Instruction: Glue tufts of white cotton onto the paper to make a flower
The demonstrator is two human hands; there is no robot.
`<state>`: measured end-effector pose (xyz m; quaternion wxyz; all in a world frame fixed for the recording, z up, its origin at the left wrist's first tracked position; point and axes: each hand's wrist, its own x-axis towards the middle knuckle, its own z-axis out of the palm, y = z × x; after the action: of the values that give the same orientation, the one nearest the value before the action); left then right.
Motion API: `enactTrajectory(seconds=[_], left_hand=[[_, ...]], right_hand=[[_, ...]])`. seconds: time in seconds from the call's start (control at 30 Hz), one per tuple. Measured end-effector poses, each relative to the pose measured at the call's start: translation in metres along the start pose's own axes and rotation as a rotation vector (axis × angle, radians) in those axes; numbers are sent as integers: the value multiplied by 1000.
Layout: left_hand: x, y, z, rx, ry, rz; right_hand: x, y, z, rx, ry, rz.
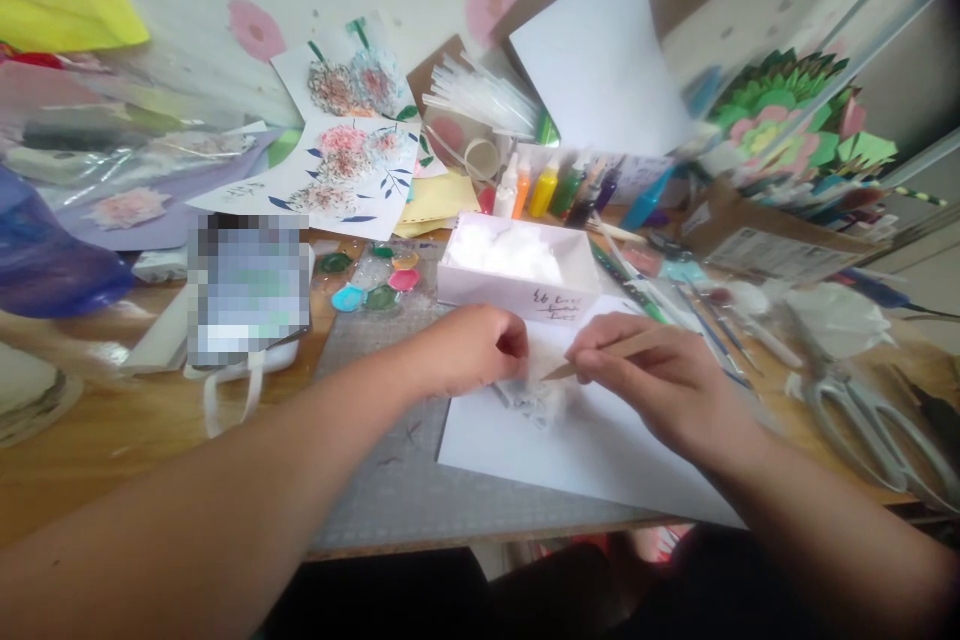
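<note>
A sheet of white paper (pixel 517 455) lies on a grey cutting mat (pixel 382 450). On the paper sits a blurred, pale, fluffy white piece (pixel 544 395). My left hand (pixel 480 350) bends over its left side, fingers curled and closed at the tips; whatever they pinch is too smeared to name. From the right, my right hand (pixel 652 365) grips a flat, pointed brown stick (pixel 561 372), its tip directed left over the fluffy piece. Just behind both hands stands an open white box (pixel 480 285) filled with white fluffy material (pixel 510 250).
Paint bottles (pixel 545 188) stand behind the box. Left of it are small paint pots (pixel 381 297) and a phone (pixel 251 290) on a stand. Large scissors (pixel 847 400) lie right, near brushes (pixel 712 320). Flower pictures (pixel 345 170) lean at the back.
</note>
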<state>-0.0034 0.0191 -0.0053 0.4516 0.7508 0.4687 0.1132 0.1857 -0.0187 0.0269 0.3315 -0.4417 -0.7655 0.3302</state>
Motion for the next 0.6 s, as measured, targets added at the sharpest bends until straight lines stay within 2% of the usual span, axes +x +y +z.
enactTrajectory(seconds=[0.13, 0.27, 0.6], left_hand=[[0, 0, 1, -2, 13, 3], [2, 0, 2, 47, 35, 5], [0, 2, -3, 38, 21, 25]], right_hand=[[1, -1, 8, -134, -89, -123], [2, 6, 15, -220, -114, -200], [6, 12, 22, -263, -157, -192]])
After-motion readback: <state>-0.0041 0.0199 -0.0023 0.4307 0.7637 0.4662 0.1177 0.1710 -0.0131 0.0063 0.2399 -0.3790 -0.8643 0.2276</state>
